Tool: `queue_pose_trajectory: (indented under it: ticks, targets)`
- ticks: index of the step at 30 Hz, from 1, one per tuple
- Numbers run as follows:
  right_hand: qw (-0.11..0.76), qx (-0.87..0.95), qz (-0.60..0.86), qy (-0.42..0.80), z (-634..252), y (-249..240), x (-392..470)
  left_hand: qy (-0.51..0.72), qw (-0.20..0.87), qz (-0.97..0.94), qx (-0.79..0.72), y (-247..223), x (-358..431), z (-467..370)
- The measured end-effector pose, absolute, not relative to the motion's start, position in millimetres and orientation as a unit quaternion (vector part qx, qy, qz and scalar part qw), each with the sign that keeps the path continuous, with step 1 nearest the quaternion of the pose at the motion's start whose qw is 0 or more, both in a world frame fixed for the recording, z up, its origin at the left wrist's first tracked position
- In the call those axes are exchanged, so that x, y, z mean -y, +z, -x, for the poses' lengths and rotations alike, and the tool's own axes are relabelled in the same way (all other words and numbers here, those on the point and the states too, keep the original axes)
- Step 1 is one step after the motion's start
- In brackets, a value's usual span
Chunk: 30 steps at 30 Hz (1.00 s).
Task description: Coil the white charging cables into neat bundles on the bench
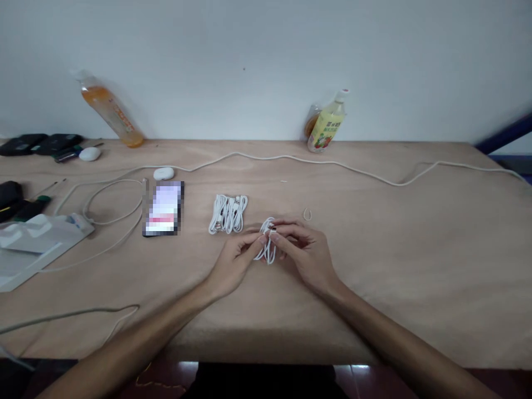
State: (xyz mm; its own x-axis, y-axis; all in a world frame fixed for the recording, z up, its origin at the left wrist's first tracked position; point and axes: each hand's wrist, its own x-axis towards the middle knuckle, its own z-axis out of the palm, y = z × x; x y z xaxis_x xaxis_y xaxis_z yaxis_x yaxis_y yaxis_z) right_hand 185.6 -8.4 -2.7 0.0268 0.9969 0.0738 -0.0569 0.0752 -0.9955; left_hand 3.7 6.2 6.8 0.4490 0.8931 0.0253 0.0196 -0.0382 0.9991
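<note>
Left hand [239, 252] and right hand [306, 249] hide part of the coiled cable [268, 255]! The phone [163, 208] blurs into blocks, the frame's left edge chops the white packet [50, 249], and that pale speck [283, 181] is too tiny to name.

The head camera faces forward and down, apparently near the table [415, 238].

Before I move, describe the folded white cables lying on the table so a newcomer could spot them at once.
On the table, find the phone with its lit screen. The folded white cables lie to its right. Unlike the white coil in the fingers, they rest on the table, and unlike the long cord behind, they form compact loops.
</note>
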Motion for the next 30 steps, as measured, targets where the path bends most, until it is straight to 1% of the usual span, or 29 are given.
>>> queue_pose_trajectory:
  ticks: [8,14,18,24,30]
  targets:
    - [0.529,0.462,0.452,0.549,-191,3,4,0.319,0.690,-0.549,-0.348,4,-8,-2]
    - [0.535,0.415,0.420,0.604,-192,0,2,0.385,0.753,-0.415,-0.336,-1,-8,-5]
    - [0.518,0.436,0.385,0.628,-190,1,4,0.411,0.762,-0.360,-0.348,-3,-6,-6]
    - [0.489,0.484,0.396,0.608,-188,7,9,0.395,0.760,-0.384,-0.344,-5,-3,-4]
    - [0.500,0.506,0.392,0.583,-189,9,7,0.394,0.749,-0.398,-0.355,-3,-1,-4]
